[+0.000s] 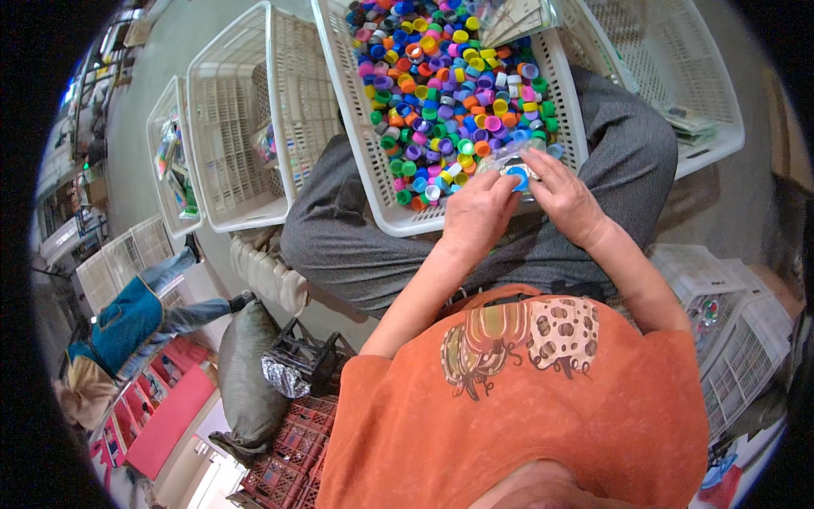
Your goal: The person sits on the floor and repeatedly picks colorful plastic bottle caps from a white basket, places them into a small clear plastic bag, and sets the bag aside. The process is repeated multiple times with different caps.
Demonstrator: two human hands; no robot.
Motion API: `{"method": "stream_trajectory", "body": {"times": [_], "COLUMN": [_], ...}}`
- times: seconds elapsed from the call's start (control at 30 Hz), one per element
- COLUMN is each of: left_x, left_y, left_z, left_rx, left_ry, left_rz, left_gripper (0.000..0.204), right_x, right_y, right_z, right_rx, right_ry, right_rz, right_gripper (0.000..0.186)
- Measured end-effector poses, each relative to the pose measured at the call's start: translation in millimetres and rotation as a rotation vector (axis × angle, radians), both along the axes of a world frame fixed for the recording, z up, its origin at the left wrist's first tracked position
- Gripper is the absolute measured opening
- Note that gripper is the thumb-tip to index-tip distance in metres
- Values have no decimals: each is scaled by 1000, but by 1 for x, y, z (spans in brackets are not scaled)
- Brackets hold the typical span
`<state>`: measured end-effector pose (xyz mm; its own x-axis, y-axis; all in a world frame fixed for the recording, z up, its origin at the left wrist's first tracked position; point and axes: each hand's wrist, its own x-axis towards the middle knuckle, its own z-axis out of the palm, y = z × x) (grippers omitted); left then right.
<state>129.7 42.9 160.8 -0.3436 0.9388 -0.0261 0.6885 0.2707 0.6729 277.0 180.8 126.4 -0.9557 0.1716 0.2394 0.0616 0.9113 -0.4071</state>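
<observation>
A blue bottle cap [518, 177] sits between my two hands, at the near right corner of a white plastic basket [373, 191]. My left hand [477, 210] is closed, its thumb and fingertips on the cap. My right hand [570, 197] is closed on the edge of a small clear plastic bag [507, 158], which lies around the cap; something pale shows in the bag, too blurred to name. Many loose caps [462, 110] in mixed colours fill the basket, which rests between my legs. A stack of clear flat bags with pale cards [519, 21] lies over its far right edge.
White baskets [229, 127] stand at the left, one [175, 191] with colourful packets. Another basket [721, 93] at the right holds flat clear packets [688, 124]. Behind me at the left are red crates [292, 445], a grey-green sack [254, 365] and a person in a teal top [127, 327].
</observation>
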Motion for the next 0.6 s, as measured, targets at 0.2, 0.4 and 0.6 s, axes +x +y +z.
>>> {"method": "stream_trajectory", "body": {"times": [0.2, 0.4, 0.6], "left_x": [-11, -75, -77], "left_y": [22, 3, 0], "left_z": [-4, -140, -199], "left_rx": [302, -232, 16], "left_ry": [-7, 98, 55], "left_rz": [39, 164, 177], "left_gripper": [25, 27, 22], "right_x": [4, -1, -2], "right_y": [-4, 3, 4], "right_z": [-10, 2, 3], "right_rx": [-170, -52, -88], "right_ry": [-1, -47, -61], "right_rz": [-122, -31, -58], "right_gripper": [19, 17, 17]}}
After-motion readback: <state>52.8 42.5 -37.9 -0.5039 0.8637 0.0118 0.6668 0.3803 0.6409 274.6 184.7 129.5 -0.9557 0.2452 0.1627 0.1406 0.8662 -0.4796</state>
